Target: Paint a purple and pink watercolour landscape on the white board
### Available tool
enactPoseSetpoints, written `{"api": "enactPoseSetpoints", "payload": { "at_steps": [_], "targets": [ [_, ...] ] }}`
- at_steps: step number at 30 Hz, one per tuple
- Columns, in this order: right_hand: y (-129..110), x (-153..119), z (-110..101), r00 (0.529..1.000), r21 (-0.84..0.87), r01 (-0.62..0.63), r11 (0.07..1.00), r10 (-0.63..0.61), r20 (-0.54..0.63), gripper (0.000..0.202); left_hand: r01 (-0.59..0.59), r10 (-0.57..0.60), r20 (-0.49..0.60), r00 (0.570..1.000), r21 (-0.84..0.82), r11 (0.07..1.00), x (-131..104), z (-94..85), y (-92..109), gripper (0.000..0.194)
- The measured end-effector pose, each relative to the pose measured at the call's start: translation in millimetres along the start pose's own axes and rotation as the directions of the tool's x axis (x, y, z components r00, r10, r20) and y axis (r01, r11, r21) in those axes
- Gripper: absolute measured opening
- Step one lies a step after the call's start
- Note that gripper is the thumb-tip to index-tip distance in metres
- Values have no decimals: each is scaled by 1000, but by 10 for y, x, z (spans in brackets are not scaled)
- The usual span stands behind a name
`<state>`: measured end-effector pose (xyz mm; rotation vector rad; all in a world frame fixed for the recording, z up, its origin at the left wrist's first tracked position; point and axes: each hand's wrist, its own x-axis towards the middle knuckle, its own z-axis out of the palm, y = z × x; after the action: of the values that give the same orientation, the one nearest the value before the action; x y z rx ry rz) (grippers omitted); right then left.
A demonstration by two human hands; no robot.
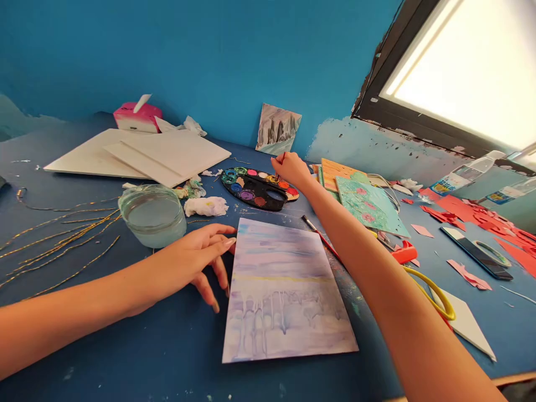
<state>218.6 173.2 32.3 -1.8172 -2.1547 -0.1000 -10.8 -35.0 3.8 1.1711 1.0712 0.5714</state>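
Your right hand (290, 168) hides its own fingertips over the palette (253, 184), so you can't tell what it pinches. Your right forearm (360, 245) covers the lower end of the red-handled brush (330, 244) and part of the yellow loop handle (444, 298); the bottom edge crops that forearm, and the left edge crops your left forearm (84, 304). You lose the window (473, 72) past the top and right edges, the farther-right bottle (508, 192) past the right, and the gold wires (90, 228) past the left. You see too little of the dark object (2, 182) at the left edge to identify it.
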Motion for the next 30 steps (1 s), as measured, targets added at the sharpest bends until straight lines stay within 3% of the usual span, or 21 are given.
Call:
{"api": "enactPoseSetpoints", "payload": {
  "at_steps": [4,6,8,9,10,12,14,16,18,20,24,30],
  "targets": [
    [-30,-56,-8,998,25,-46,999,47,-44,29,-98,99,-37,994,44,994,-96,34,11,63],
    [-28,-69,-6,997,38,-49,998,52,-58,28,-162,174,-40,984,208,965,-185,8,63,67],
    [-29,-72,-5,997,40,-46,998,48,-60,29,-218,266,-46,963,453,865,-276,-38,145,62],
    [-34,-72,-6,997,38,-41,998,44,-62,29,-252,314,-3,950,586,770,-312,-58,184,56],
    [-42,-74,-11,997,35,-35,999,37,-67,30,-337,426,50,903,696,634,-339,-71,210,51],
    [-66,-85,-35,997,23,-20,1000,22,-80,33,-484,561,242,791,809,333,-367,-63,212,40],
    [-97,-115,-85,996,27,5,1000,-2,-91,39,-576,577,482,660,817,-23,-373,-14,146,30],
    [-135,-170,-169,992,64,46,997,-38,-122,46,-554,551,702,452,705,-444,-375,49,47,32],
    [-187,-255,-285,981,116,101,988,-79,-179,50,-443,488,805,339,594,-672,-378,99,-40,31],
    [-260,-370,-418,970,159,160,974,-126,-207,54,-375,450,838,309,542,-752,-376,124,-94,31],
    [-465,-651,-639,957,249,269,930,-228,-179,56,-347,416,866,278,494,-797,-349,129,-140,34],
    [-729,-974,-684,908,241,412,879,-373,-191,62,-337,427,868,255,493,-802,-341,133,-181,37]
  ]
}}
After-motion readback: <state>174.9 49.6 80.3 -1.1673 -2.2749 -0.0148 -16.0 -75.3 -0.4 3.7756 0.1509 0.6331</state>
